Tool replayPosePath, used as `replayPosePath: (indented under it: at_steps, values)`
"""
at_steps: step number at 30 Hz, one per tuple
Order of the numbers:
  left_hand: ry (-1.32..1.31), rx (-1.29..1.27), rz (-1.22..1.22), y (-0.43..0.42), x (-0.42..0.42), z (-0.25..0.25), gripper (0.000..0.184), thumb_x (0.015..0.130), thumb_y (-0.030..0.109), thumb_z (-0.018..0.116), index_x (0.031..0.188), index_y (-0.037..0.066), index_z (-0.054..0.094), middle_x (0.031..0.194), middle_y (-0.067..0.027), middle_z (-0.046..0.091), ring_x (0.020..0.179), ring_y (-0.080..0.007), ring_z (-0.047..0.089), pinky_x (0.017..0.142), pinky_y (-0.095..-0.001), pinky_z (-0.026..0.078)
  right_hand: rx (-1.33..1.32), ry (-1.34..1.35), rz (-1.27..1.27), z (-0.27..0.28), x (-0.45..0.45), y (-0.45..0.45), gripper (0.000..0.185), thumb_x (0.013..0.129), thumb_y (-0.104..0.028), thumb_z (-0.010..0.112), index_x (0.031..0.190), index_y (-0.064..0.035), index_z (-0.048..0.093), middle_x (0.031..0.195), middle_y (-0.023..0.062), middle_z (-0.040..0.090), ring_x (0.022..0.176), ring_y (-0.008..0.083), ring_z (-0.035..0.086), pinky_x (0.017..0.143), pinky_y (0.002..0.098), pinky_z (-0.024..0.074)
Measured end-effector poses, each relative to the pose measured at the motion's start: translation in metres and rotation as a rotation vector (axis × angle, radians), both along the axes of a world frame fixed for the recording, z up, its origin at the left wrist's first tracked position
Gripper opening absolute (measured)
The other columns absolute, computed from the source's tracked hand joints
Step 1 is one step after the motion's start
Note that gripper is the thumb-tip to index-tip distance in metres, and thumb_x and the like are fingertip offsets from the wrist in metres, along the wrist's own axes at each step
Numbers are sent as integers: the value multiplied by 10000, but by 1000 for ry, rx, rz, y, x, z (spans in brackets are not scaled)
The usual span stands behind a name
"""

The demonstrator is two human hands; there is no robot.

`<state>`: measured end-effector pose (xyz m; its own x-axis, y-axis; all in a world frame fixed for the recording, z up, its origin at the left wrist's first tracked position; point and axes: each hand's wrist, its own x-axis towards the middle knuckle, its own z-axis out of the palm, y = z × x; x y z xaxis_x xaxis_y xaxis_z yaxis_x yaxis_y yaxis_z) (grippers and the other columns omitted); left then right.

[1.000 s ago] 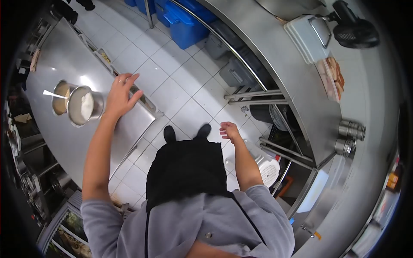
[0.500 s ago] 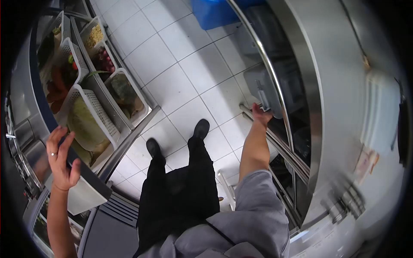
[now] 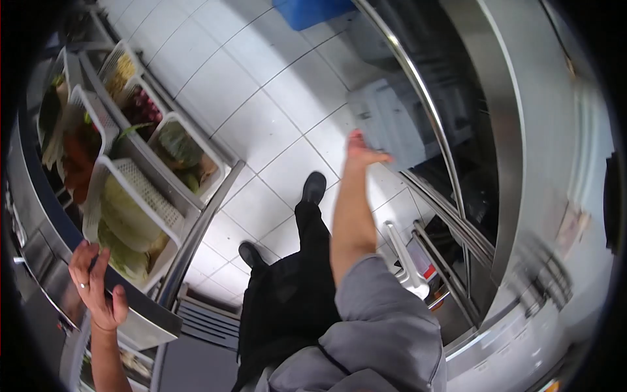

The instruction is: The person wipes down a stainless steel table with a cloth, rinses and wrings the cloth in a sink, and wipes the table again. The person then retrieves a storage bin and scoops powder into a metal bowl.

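My left hand (image 3: 98, 284) rests on the upper rim of an open drawer (image 3: 147, 315) at the left. Its fingers are slightly bent and spread, the thumb apart. Inside the drawer stand white perforated baskets (image 3: 145, 194) with vegetables. A pale green cabbage-like vegetable (image 3: 127, 212) is closest to this hand. My right hand (image 3: 364, 149) reaches out over the floor with its thumb spread sideways and nothing visible in it. Its far fingers are foreshortened and a little blurred. Just beyond it is a translucent grey plastic bin (image 3: 395, 124), on the lower level of the steel table.
A steel table (image 3: 503, 130) with a shiny rail (image 3: 428, 98) runs along the right. Near my right forearm is a white stool-like frame (image 3: 405, 261). A blue container (image 3: 310, 12) stands on the white tiled floor (image 3: 261, 124). Stacked metal items (image 3: 542, 277) sit on the tabletop.
My right hand has come away from the grey bin's handle and moved left. The bin looks turned. My left hand stays on the drawer rim while the view shifts.
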<state>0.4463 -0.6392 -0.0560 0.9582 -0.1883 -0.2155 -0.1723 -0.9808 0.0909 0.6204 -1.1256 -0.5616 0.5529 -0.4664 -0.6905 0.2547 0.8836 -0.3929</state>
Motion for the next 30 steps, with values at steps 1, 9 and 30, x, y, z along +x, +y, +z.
replayPosePath:
  at_steps: [1,9,30]
  values:
    - [-14,-14,0,-1,0,-1,528,933,386,502,1201,-49,636,1239,-227,567,1231,-440,501,1042,-534,368,-15,30,17,7,-17,33,1108,543,-1056,374,1365,-322,481,1287,-77,577,1007,161,556,688,330,451]
    - [-59,-62,-26,-5,5,0,506,899,355,548,1194,-46,639,1191,-231,562,1193,-433,512,1042,-526,371,147,374,185,58,-209,161,1274,441,-1086,388,1476,-344,352,1527,-97,354,1318,157,386,929,373,413]
    - [-98,-122,15,-8,4,-2,507,897,332,554,1223,-51,618,1209,-216,571,1234,-414,499,1064,-488,363,-1727,420,943,180,-204,65,573,857,-106,688,1382,-4,480,1417,249,446,1334,421,396,1139,501,293]
